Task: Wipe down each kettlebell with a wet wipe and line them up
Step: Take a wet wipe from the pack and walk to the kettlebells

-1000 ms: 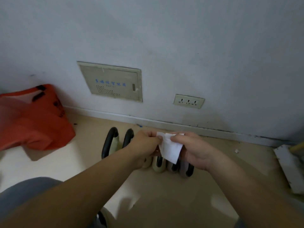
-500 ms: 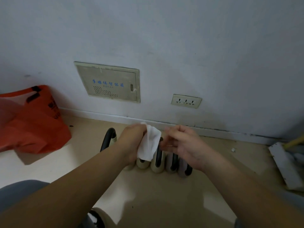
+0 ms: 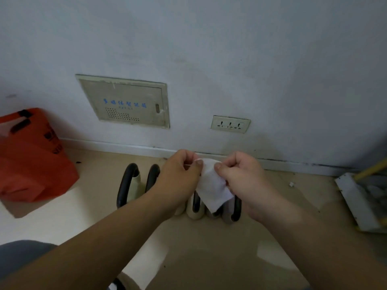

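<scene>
A white wet wipe (image 3: pixel 211 185) hangs spread between my two hands, above the floor. My left hand (image 3: pixel 178 174) pinches its upper left corner and my right hand (image 3: pixel 240 176) pinches its upper right edge. Below and behind the hands, several cream kettlebells with black handles (image 3: pixel 130 185) stand side by side in a row on the floor near the wall. My arms and the wipe hide the middle ones; the right end of the row (image 3: pixel 234 210) shows under the wipe.
An orange plastic bag (image 3: pixel 31 160) lies on the floor at the left. A wall panel (image 3: pixel 127 101) and a socket (image 3: pixel 230 124) are on the wall behind. A white dustpan-like object (image 3: pixel 360 201) sits at the right. My knee (image 3: pixel 18 254) is at lower left.
The wipe was bunched in my left hand half a second ago; now both hands pinch it and hold it spread out between them.
</scene>
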A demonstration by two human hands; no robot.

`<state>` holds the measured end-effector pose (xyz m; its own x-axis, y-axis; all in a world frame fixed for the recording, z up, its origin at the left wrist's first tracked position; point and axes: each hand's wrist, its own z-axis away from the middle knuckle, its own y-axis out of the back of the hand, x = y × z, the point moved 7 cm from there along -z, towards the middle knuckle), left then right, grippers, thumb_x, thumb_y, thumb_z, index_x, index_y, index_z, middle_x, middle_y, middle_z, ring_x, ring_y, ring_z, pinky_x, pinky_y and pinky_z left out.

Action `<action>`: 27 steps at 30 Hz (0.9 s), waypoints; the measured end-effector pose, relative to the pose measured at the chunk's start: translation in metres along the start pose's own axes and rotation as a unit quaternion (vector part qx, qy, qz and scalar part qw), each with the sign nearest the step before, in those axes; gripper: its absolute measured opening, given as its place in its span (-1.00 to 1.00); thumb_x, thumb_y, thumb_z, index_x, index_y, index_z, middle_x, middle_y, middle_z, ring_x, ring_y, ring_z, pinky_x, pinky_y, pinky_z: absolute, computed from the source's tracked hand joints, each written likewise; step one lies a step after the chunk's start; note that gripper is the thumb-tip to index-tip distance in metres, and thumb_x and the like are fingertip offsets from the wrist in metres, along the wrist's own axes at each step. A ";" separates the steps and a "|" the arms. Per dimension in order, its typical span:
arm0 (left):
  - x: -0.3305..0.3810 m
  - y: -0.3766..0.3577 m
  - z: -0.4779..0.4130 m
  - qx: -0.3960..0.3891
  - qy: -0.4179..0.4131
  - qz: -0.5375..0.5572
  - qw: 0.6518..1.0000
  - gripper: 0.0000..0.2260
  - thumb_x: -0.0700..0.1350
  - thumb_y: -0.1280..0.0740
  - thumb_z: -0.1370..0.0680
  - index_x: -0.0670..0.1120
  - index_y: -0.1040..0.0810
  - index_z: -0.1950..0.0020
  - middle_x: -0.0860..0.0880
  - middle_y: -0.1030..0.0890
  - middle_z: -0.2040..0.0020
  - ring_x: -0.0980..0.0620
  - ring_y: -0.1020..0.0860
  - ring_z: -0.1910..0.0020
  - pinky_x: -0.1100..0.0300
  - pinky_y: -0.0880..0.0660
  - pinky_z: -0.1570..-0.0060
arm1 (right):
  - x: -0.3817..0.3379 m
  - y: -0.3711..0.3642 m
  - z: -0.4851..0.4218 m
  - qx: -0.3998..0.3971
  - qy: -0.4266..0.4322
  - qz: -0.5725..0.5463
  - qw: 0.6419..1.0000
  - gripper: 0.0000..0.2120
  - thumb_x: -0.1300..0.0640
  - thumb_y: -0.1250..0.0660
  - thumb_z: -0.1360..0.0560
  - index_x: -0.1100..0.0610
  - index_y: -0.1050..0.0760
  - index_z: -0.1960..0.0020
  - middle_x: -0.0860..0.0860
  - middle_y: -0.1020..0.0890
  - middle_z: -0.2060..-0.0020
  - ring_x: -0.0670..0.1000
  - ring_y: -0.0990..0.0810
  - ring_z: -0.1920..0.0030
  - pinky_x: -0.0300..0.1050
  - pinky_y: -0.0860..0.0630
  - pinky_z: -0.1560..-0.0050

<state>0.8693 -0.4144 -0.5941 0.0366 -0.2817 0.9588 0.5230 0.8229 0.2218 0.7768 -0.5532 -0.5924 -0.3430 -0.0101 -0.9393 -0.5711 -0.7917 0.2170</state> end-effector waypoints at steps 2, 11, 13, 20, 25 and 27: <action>-0.003 -0.011 -0.002 -0.035 0.033 0.079 0.996 -0.92 -0.12 -0.30 -0.63 -0.08 -0.58 -0.05 -0.07 -0.68 0.03 -0.02 -0.64 -0.02 0.10 -0.62 -0.04 | 0.003 0.010 0.007 0.010 0.019 0.040 0.999 -0.86 0.17 -0.35 -0.59 0.17 -0.48 0.12 0.08 -0.53 0.32 0.01 -0.45 0.31 -0.12 -0.37 0.31; 0.001 -0.030 -0.006 -0.040 0.081 0.147 0.985 -0.89 -0.05 -0.27 -0.65 -0.03 -0.53 -0.12 -0.15 -0.67 -0.03 -0.16 -0.68 0.00 -0.18 -0.64 0.02 | 0.013 0.012 0.000 0.040 -0.016 -0.017 0.999 -0.86 0.09 -0.27 -0.64 0.04 -0.47 0.10 0.08 -0.63 0.23 0.02 -0.53 0.30 -0.14 -0.46 0.32; 0.004 -0.033 -0.007 -0.044 0.052 0.098 0.993 -0.90 -0.02 -0.26 -0.65 0.01 -0.53 -0.10 -0.08 -0.68 0.03 -0.02 -0.68 0.12 0.05 -0.66 0.22 | 0.011 0.022 -0.006 0.052 -0.017 -0.055 0.997 -0.83 0.13 -0.30 -0.63 0.04 -0.47 0.15 0.00 -0.59 0.34 -0.02 -0.50 0.34 -0.18 -0.41 0.35; 0.003 -0.059 -0.003 -0.152 0.136 0.126 0.971 -0.68 0.20 -0.31 -0.57 0.01 -0.64 -0.13 -0.03 -0.72 -0.01 -0.06 -0.68 -0.04 -0.01 -0.59 -0.14 | 0.010 0.042 -0.017 0.045 0.024 -0.006 0.999 -0.82 0.14 -0.27 -0.64 0.03 -0.43 0.14 0.09 -0.52 0.31 0.01 -0.44 0.31 -0.14 -0.35 0.31; 0.004 -0.085 0.016 -0.346 0.200 0.162 0.902 -0.63 0.01 -0.43 -0.50 -0.16 -0.60 -0.23 -0.18 -0.69 -0.02 -0.09 -0.66 0.09 0.10 -0.61 0.17 | 0.006 0.045 -0.025 -0.015 0.058 0.070 0.996 -0.88 0.05 -0.32 -0.61 0.01 -0.47 0.10 0.09 -0.59 0.33 0.02 -0.51 0.37 -0.16 -0.40 0.39; -0.004 -0.082 0.008 -0.303 0.208 0.130 0.921 -0.61 0.03 -0.43 -0.52 -0.16 -0.58 -0.26 -0.16 -0.71 -0.02 -0.09 -0.68 0.10 0.11 -0.59 0.20 | 0.006 0.052 -0.028 -0.039 0.020 0.114 0.992 -0.80 -0.07 -0.38 -0.57 0.07 -0.52 0.08 0.04 -0.59 0.35 -0.03 -0.48 0.43 -0.28 -0.32 0.52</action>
<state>0.8196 -0.4768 -0.6144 0.4849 -0.3831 0.7862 0.8253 0.4980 -0.2664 0.7655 -0.6113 -0.5942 -0.4264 -0.2181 -0.8778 -0.4213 -0.8109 0.4061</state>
